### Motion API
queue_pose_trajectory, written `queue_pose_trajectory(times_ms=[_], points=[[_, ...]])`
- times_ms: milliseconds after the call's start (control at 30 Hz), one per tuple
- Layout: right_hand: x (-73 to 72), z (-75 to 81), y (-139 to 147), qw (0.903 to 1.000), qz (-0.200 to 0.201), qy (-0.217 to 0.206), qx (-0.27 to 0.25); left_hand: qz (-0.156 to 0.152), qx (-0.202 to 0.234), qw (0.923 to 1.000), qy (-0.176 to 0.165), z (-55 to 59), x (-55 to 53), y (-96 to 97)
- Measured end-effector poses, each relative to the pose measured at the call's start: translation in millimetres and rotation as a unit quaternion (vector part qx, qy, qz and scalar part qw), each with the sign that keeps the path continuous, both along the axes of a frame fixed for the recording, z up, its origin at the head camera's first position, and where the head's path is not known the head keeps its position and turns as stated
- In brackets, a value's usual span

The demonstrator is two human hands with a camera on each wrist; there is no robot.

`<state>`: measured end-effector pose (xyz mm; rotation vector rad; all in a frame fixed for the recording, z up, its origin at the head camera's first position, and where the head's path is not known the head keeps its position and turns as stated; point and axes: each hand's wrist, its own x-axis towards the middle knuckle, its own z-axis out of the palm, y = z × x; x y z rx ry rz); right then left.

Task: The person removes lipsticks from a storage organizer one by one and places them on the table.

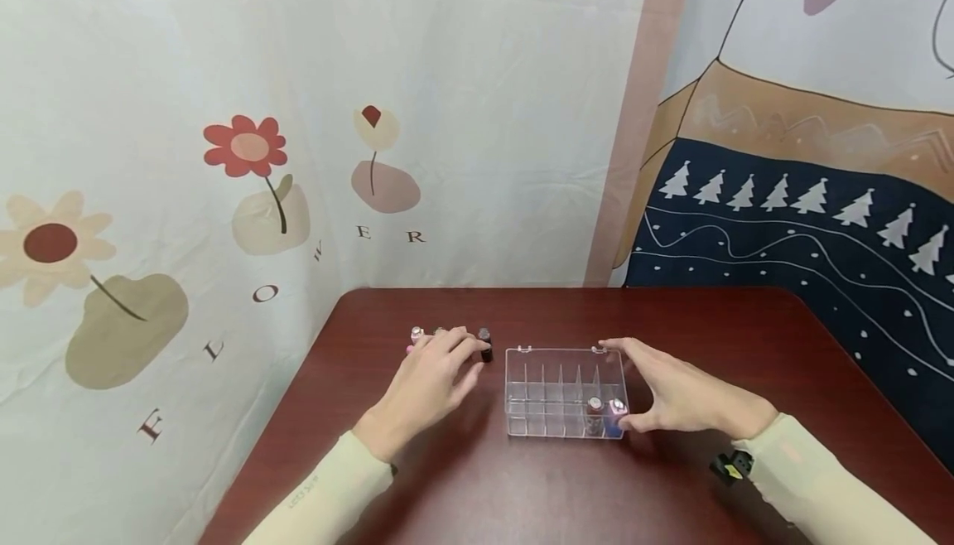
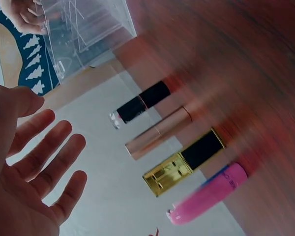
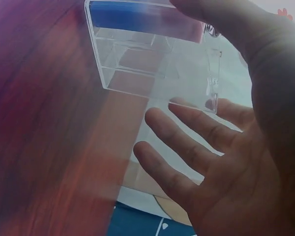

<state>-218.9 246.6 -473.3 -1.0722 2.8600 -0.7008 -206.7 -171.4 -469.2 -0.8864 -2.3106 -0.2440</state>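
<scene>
My left hand point(image 1: 431, 375) hovers over several lip colour tubes standing on the table, fingers loosely bent and holding nothing. In the left wrist view these are a black tube point(image 2: 141, 104), a rose-gold tube point(image 2: 160, 132), a gold tube with a black end point(image 2: 184, 162) and a pink tube point(image 2: 209, 194). The black one is nearest its fingertips. My right hand point(image 1: 681, 388) holds the right end of a clear divided box point(image 1: 555, 383), thumb at the front corner and fingers at the back. A dark brownish tube point(image 1: 594, 417) and a blue-and-pink tube point(image 1: 614, 418) stand in its front right compartments.
The box stands on a dark red-brown table point(image 1: 477, 495). Behind rises a pale cloth point(image 1: 484, 114) printed with flowers, and a navy patterned cloth point(image 1: 782, 238) hangs at the right. A small black-and-yellow device point(image 1: 732, 468) sits by my right wrist.
</scene>
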Motion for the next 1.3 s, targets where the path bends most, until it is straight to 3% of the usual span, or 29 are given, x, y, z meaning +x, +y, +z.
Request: queue_pose_trajectory(times_ms=[300, 533, 700, 1000, 1300], points=[[0.8, 9.1, -10.3, 0.9998, 0.014, 0.001, 0.017, -0.018, 0.003, 0.9998, 0.007, 3.2, 2.4, 16.0], [-0.6, 11.8, -11.9, 0.9996, 0.001, -0.018, 0.022, -0.045, -0.013, 0.9987, -0.019, 4.2, 2.5, 34.7], [-2.0, 10.4, -13.5, 0.9997, -0.002, -0.006, 0.023, -0.056, -0.040, 0.9971, -0.033, 2.6, 1.9, 49.4], [-4.2, 8.9, -15.1, 0.9997, 0.011, 0.016, 0.012, -0.081, -0.099, 0.9917, -0.011, 6.7, 0.4, 78.6], [-4.3, 7.0, -15.1, 0.9997, 0.017, 0.019, -0.003, -0.101, -0.157, 0.9813, -0.049, 11.9, 1.5, 102.5]])
